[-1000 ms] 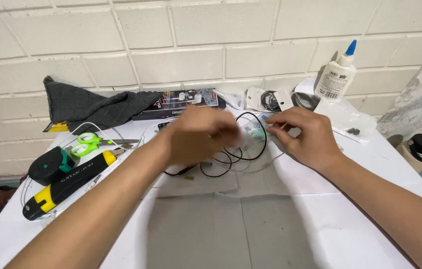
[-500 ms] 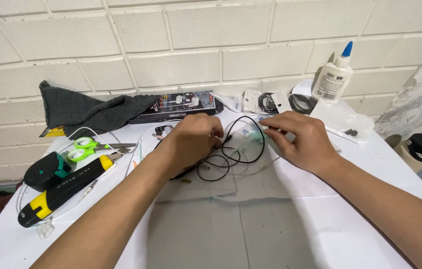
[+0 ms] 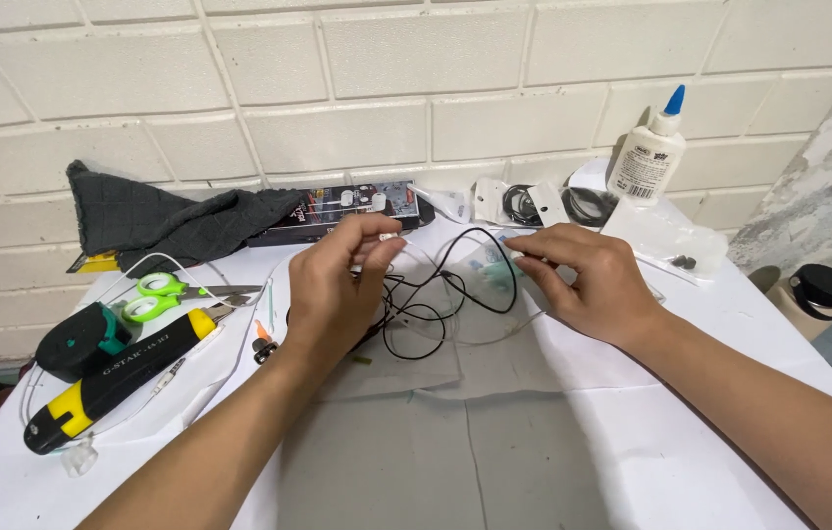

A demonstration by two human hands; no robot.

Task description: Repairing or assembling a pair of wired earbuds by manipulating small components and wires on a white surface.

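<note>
A tangle of thin black cable (image 3: 426,294) lies on the white table (image 3: 553,461) between my hands. My left hand (image 3: 338,290) pinches a small white piece at one end of the cable, held up near the table's middle. To its right, my right hand (image 3: 588,280) pinches the other end of the cable between thumb and forefinger, just over a small clear plastic bag (image 3: 487,275). The loops of the cable rest on a grey sheet (image 3: 406,363).
A dark grey cloth (image 3: 161,221) lies at the back left. Green-handled scissors (image 3: 166,294), a black and yellow tool (image 3: 112,378) and a black round case (image 3: 82,339) sit at the left. A white glue bottle (image 3: 647,157) stands at the back right, beside coiled black cables (image 3: 553,204).
My left hand has drawn back toward the left and lifted its end of the cable, so the black loops now show between the hands. The right hand stays on the other end.
</note>
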